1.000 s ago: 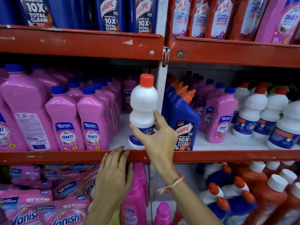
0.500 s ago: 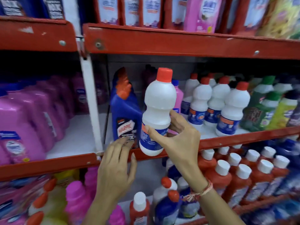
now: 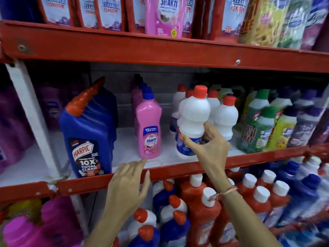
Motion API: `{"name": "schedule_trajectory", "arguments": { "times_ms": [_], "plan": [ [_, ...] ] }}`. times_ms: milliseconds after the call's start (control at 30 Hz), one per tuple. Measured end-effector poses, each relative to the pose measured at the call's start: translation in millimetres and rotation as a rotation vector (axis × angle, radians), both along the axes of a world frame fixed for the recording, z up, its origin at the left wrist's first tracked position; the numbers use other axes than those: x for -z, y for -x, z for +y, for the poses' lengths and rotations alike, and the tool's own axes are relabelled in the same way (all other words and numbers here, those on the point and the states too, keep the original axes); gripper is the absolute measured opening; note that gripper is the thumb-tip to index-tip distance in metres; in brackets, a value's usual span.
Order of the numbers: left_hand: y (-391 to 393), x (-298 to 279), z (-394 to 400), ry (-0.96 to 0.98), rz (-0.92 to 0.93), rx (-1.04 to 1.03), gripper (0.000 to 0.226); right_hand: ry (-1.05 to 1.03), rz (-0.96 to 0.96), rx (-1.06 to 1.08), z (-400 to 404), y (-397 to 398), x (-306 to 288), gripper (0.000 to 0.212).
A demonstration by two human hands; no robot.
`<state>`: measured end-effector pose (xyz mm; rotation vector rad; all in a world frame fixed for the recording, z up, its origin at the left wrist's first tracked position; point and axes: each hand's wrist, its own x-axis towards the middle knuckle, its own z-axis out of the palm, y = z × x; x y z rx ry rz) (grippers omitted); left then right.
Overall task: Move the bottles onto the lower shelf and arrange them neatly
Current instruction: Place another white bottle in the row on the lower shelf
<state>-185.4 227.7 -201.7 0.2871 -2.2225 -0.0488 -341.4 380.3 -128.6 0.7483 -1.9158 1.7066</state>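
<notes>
My right hand [image 3: 209, 147] grips a white bottle with a red cap [image 3: 194, 113] around its blue label, low over the white board of the middle shelf [image 3: 128, 150], right in front of a row of matching white bottles [image 3: 226, 118]. Whether its base touches the board I cannot tell. My left hand [image 3: 128, 186] is open, fingers spread, resting on the red front rail [image 3: 249, 159] just below a pink Shakti bottle [image 3: 148, 129].
A blue Harpic bottle [image 3: 87, 138] stands at the shelf's left front. Green and yellow bottles [image 3: 263, 125] crowd the right. Pouches [image 3: 163, 15] fill the shelf above. Below are red bottles with white caps [image 3: 201, 211] and blue-and-white bottles [image 3: 170, 220].
The view has swung to the right. My right hand has carried the white bottle rightward and lower, up to the row of white bottles. My left hand slid right along the rail.
</notes>
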Motion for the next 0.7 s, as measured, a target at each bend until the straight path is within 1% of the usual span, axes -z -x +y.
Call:
{"name": "schedule_trajectory", "arguments": {
  "times_ms": [100, 233, 333, 433, 533, 633, 700],
  "plan": [
    [2, -1, 4, -0.021, -0.014, -0.049, 0.039, -0.027, -0.022, -0.011, 1, 20, 9, 0.06],
    [2, 3, 8, 0.007, -0.001, -0.091, 0.037, -0.085, -0.031, -0.026, 1, 32, 17, 0.051],
    [3, 7, 10, 0.013, 0.008, -0.114, 0.036, -0.114, -0.034, -0.047, 2, 35, 18, 0.048],
    [2, 8, 13, 0.006, -0.003, -0.131, 0.036, -0.144, -0.025, -0.045, 4, 36, 19, 0.05],
    [2, 7, 14, 0.014, -0.027, -0.145, 0.037, -0.15, -0.056, -0.066, 5, 37, 23, 0.057],
    [1, 6, 15, 0.022, -0.041, -0.147, 0.04, -0.17, -0.069, -0.092, 7, 35, 20, 0.056],
    [-2, 0, 16, 0.021, -0.032, -0.134, 0.049, -0.12, -0.053, -0.087, 12, 26, 9, 0.05]
  ]
}}
